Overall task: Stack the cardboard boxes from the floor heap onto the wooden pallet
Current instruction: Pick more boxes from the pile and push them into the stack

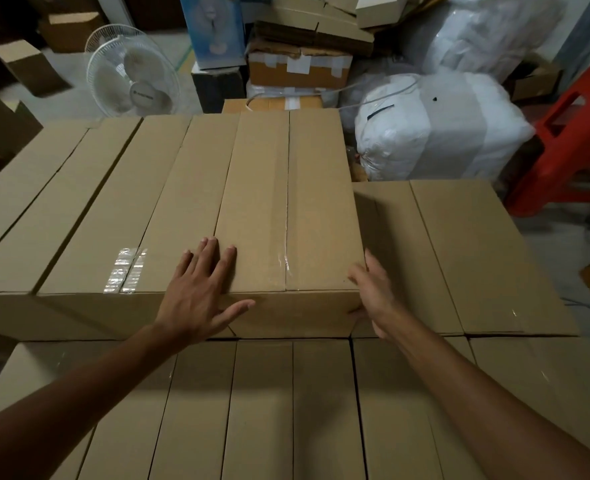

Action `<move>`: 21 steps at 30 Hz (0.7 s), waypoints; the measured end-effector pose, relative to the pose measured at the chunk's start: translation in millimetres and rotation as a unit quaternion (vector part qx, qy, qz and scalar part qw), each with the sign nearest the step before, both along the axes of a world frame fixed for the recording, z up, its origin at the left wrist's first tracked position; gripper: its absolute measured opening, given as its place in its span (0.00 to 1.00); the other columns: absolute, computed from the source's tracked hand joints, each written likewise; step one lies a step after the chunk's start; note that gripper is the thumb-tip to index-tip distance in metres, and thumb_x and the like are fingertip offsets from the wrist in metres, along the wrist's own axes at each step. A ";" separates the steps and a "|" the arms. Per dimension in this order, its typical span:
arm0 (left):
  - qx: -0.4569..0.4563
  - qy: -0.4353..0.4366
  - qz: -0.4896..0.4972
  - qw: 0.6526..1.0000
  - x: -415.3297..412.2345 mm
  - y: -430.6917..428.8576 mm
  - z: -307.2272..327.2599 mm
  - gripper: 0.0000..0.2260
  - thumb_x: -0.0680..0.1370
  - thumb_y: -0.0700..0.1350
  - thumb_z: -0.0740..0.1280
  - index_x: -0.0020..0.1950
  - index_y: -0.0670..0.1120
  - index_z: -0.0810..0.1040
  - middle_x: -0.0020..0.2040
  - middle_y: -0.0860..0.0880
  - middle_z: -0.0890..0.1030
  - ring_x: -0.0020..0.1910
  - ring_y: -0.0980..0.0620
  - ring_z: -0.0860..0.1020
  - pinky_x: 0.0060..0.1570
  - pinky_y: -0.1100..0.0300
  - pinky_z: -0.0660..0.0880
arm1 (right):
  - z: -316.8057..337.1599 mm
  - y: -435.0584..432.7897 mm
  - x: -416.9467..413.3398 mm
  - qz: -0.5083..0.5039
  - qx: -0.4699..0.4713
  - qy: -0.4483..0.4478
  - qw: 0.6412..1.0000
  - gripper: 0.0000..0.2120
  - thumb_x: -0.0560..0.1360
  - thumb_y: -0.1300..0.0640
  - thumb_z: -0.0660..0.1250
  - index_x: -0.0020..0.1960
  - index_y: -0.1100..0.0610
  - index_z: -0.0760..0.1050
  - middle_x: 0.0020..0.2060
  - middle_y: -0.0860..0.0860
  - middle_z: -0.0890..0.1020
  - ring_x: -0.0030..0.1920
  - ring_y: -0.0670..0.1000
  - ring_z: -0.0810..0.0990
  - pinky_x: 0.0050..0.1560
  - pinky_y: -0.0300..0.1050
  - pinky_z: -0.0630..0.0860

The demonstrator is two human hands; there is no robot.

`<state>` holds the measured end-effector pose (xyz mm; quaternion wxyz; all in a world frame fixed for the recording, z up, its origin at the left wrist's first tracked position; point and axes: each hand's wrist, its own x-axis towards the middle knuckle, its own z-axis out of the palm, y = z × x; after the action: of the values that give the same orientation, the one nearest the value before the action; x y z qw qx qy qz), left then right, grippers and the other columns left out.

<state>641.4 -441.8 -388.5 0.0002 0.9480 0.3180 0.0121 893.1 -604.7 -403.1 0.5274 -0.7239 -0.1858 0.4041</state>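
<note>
Lower box row [262, 410] nearest, left hand [196, 292] fingers spread flat atop taped cardboard box [286, 202], right hand [373, 292] fingers extended against its corner.

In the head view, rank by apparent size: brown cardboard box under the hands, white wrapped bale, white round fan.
Largest: brown cardboard box, though nearest the camera.
Then white wrapped bale.
Smallest: white round fan.

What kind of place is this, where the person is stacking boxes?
Probably a storeroom or small warehouse. Rows of identical cardboard boxes are stacked in layers, flattened cartons are piled at the back, and big white plastic-wrapped bales sit to the right above a bare grey floor.
</note>
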 end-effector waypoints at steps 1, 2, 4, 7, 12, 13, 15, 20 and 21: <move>0.001 -0.001 0.000 1.000 0.4 0.2 -0.6 0.45 0.76 0.75 0.46 0.81 0.42 0.58 0.78 0.34 0.60 0.79 0.37 0.56 0.76 0.40 0.57 | 0.7 1.6 -1.7 0.002 -0.005 -0.025 1.000 0.35 0.80 0.52 0.65 0.82 0.50 0.50 0.76 0.50 0.66 0.71 0.52 0.68 0.66 0.52 0.68; 0.001 -0.002 0.002 1.000 0.8 0.3 -1.0 0.45 0.76 0.75 0.46 0.80 0.43 0.58 0.78 0.34 0.60 0.79 0.37 0.57 0.76 0.40 0.57 | 1.1 2.0 -3.4 0.003 -0.014 -0.048 0.999 0.38 0.79 0.50 0.67 0.82 0.49 0.49 0.77 0.51 0.64 0.72 0.53 0.67 0.67 0.53 0.67; 0.005 -0.002 0.009 1.000 2.1 0.3 -1.9 0.45 0.76 0.75 0.46 0.80 0.43 0.58 0.78 0.34 0.60 0.79 0.37 0.56 0.76 0.41 0.57 | 1.1 1.6 -4.3 0.010 -0.027 -0.073 0.997 0.41 0.78 0.45 0.69 0.82 0.49 0.48 0.79 0.51 0.62 0.76 0.55 0.64 0.71 0.56 0.65; 0.010 -0.002 0.016 1.000 3.3 -0.1 -5.0 0.45 0.76 0.75 0.45 0.81 0.43 0.57 0.79 0.34 0.58 0.79 0.38 0.55 0.77 0.43 0.56 | 0.6 -0.6 -0.8 0.039 -0.038 -0.093 0.994 0.42 0.77 0.42 0.68 0.82 0.48 0.48 0.79 0.51 0.60 0.77 0.55 0.62 0.73 0.57 0.64; 0.017 -0.011 0.018 1.000 3.8 -0.4 -10.7 0.45 0.77 0.74 0.43 0.81 0.42 0.55 0.82 0.41 0.53 0.81 0.44 0.50 0.78 0.45 0.54 | 3.8 -3.0 0.7 0.062 -0.046 -0.132 0.988 0.43 0.77 0.41 0.68 0.82 0.51 0.48 0.78 0.51 0.63 0.76 0.54 0.64 0.72 0.53 0.65; 0.018 -0.013 0.018 1.000 4.0 -0.3 -11.2 0.44 0.77 0.74 0.43 0.81 0.42 0.54 0.82 0.42 0.53 0.81 0.45 0.50 0.78 0.45 0.54 | 5.0 -2.7 0.4 0.059 -0.048 -0.131 0.988 0.42 0.77 0.42 0.68 0.82 0.51 0.48 0.78 0.51 0.63 0.75 0.54 0.65 0.71 0.52 0.65; 0.018 -0.020 0.017 0.999 3.6 -0.2 -11.6 0.44 0.77 0.74 0.44 0.81 0.43 0.55 0.82 0.43 0.53 0.81 0.46 0.50 0.78 0.46 0.53 | 8.2 -1.9 -1.9 0.047 -0.050 -0.120 0.990 0.42 0.77 0.43 0.68 0.82 0.51 0.49 0.78 0.51 0.64 0.75 0.54 0.65 0.70 0.50 0.65; -0.001 -0.009 0.024 1.000 3.0 -2.0 -8.2 0.44 0.77 0.75 0.42 0.82 0.44 0.50 0.82 0.44 0.49 0.81 0.46 0.47 0.79 0.47 0.51 | 20.2 1.5 -11.1 0.025 -0.089 -0.127 0.988 0.41 0.77 0.43 0.68 0.81 0.54 0.51 0.77 0.54 0.64 0.76 0.57 0.64 0.72 0.54 0.65; -0.010 -0.003 0.024 1.000 3.1 -2.2 -6.3 0.44 0.77 0.75 0.41 0.82 0.45 0.48 0.82 0.44 0.47 0.81 0.46 0.45 0.79 0.47 0.50 | 24.3 2.6 -13.7 0.027 -0.114 -0.154 0.981 0.40 0.78 0.43 0.68 0.81 0.56 0.53 0.77 0.56 0.65 0.75 0.58 0.65 0.71 0.54 0.66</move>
<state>644.5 -444.0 -394.8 0.0104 0.9401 0.3406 0.0113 879.4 -602.1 -378.9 0.3956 -0.8273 -0.2373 0.3206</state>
